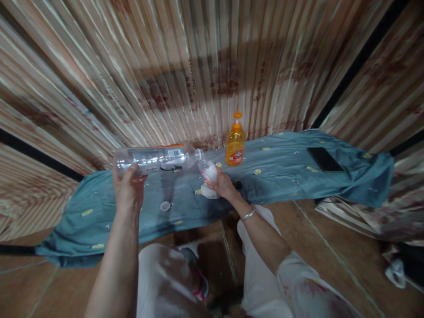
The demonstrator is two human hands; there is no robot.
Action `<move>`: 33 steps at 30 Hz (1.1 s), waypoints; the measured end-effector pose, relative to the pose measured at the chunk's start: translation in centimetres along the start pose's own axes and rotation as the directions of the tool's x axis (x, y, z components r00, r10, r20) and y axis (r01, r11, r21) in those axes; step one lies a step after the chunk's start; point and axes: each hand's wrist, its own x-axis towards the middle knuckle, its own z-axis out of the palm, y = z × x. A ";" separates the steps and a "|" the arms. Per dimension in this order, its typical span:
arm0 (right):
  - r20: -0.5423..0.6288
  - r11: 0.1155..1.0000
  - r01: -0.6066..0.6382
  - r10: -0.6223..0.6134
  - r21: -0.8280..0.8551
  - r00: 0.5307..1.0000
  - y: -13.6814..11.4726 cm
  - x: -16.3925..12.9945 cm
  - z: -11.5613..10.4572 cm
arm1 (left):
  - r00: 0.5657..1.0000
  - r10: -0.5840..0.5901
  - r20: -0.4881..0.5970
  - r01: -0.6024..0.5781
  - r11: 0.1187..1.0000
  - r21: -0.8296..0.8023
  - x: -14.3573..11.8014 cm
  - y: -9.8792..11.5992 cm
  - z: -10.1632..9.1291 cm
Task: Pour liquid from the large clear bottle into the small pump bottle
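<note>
Grip: left hand (127, 187) clasps clear bottle (155, 159); right hand (222, 185) clutches white cloth (209, 191).
Bottle: empty, labelled, horizontal.
Position: mouth beside my right fingers, above blue cloth (281, 176).

The clear glossy plastic bottle (155, 159) gleams; the teal embroidered cloth (281, 172) looks matt; the orange plastic pump dispenser (235, 143) shines
</note>
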 end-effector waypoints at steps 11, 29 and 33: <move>-0.003 1.000 -0.016 0.016 0.001 1.000 0.1 0.0 0.1 | 0.996 0.089 0.018 -0.090 0.995 0.050 0.6 0.9 0.9; 0.016 1.000 -0.019 0.019 -0.008 1.000 -0.3 -0.2 -0.3 | 0.983 0.176 0.062 -0.180 0.981 0.071 1.3 1.4 1.5; 0.015 1.000 -0.021 0.021 -0.010 1.000 -0.3 -0.2 -0.3 | 0.980 0.182 0.084 -0.192 0.974 0.120 1.5 1.5 1.4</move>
